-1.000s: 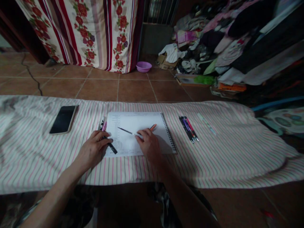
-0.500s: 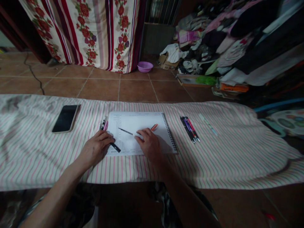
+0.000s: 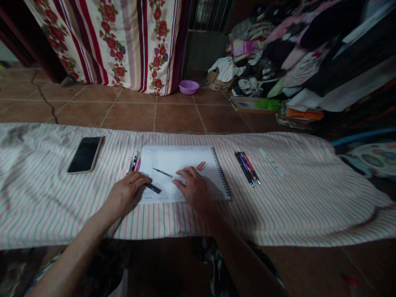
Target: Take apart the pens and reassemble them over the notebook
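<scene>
A white spiral notebook (image 3: 182,159) lies open on a striped cloth (image 3: 293,198). My left hand (image 3: 125,194) rests at the notebook's left edge, fingers closed on a black pen (image 3: 153,188) that pokes out to the right. My right hand (image 3: 193,187) lies on the page with fingers curled, touching a thin dark pen (image 3: 163,173) whose tip points left. An orange pen tip (image 3: 200,166) shows just beyond the right hand's fingers. A pink pen and a dark one (image 3: 135,163) lie beside the notebook's left edge.
A black phone (image 3: 85,154) lies on the cloth at the left. Several pens (image 3: 247,167) and a pale pen (image 3: 271,162) lie right of the notebook. Beyond are a tiled floor, a floral curtain (image 3: 123,41), a purple bowl (image 3: 188,86) and heaped clothes (image 3: 278,53).
The black pen under my left hand has swung to point further right and flatter. The thin pen by my right hand has shifted slightly. Both hands stay in place.
</scene>
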The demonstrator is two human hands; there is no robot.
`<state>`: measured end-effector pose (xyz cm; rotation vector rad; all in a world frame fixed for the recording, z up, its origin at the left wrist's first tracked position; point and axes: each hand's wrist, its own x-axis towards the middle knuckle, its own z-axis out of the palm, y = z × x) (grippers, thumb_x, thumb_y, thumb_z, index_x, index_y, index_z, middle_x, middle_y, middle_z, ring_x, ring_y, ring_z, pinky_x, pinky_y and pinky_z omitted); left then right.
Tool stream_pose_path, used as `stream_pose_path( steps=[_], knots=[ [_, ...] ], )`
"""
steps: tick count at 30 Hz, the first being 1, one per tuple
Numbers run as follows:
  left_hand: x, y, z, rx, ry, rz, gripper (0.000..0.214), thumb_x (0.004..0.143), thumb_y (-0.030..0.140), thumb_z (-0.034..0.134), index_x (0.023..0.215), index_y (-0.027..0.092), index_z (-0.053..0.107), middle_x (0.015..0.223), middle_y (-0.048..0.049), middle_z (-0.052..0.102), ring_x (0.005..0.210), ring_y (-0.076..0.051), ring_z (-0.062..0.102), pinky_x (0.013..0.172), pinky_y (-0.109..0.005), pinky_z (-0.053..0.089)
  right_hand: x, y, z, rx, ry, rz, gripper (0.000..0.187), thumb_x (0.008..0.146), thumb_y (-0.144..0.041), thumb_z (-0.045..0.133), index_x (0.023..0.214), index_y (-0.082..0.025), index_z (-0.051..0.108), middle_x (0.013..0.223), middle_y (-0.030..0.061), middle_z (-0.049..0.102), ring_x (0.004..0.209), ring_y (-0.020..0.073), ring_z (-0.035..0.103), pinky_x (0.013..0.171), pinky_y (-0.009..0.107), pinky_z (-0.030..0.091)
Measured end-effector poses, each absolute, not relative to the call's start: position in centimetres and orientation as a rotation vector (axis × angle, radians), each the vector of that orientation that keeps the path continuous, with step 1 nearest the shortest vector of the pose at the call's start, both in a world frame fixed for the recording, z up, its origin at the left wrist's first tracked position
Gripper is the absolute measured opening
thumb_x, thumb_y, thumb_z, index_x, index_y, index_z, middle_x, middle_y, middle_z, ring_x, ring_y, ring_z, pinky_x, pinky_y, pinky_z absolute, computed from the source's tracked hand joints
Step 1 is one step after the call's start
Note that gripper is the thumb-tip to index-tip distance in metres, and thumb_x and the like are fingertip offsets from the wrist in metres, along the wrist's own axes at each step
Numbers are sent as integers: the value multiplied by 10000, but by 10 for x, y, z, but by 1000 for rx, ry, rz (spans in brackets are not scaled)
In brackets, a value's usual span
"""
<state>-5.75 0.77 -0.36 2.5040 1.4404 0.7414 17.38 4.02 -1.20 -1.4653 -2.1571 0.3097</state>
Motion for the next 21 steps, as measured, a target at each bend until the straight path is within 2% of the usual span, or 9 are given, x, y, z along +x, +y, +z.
stream_pose_path(
  steps=[7,11,15,19,21],
  knots=[
    [-56,7,-4,2413,1472,843,247,849,165,423,1019,191,599,988,-86,624,944,-191,571,835,-331,484,170,37,-6,-1374,-2062,361,250,794,-338,602,1003,-205,629,958,59,606,825,166,592,744,270,472],
    [-52,11,-1,2455,1494,904,260,850,151,419,1033,188,599,983,-91,613,933,-197,565,812,-326,485,164,35,-4,-1244,-2001,494,242,818,-295,561,1034,-196,610,907,45,632,749,140,595,746,266,479],
    [-41,13,4,2548,1508,868,294,852,126,411,1065,203,597,995,-87,611,937,-206,549,797,-340,484,160,32,-5,-1138,-2031,681,272,802,-247,579,1068,-190,596,886,48,666,766,146,617,728,262,491],
    [-31,14,9,2653,1505,860,315,840,93,415,1065,211,602,993,-84,623,975,-219,534,827,-365,479,160,32,-5,-1102,-2028,761,186,803,-194,558,967,-204,646,903,47,686,843,153,626,784,278,483],
    [-27,14,11,2670,1502,919,314,836,94,435,1071,226,597,1046,-80,620,1052,-235,512,870,-392,465,159,31,-6,-1124,-1967,850,180,790,-181,554,933,-207,660,863,36,690,757,138,633,731,268,497]
  ],
)
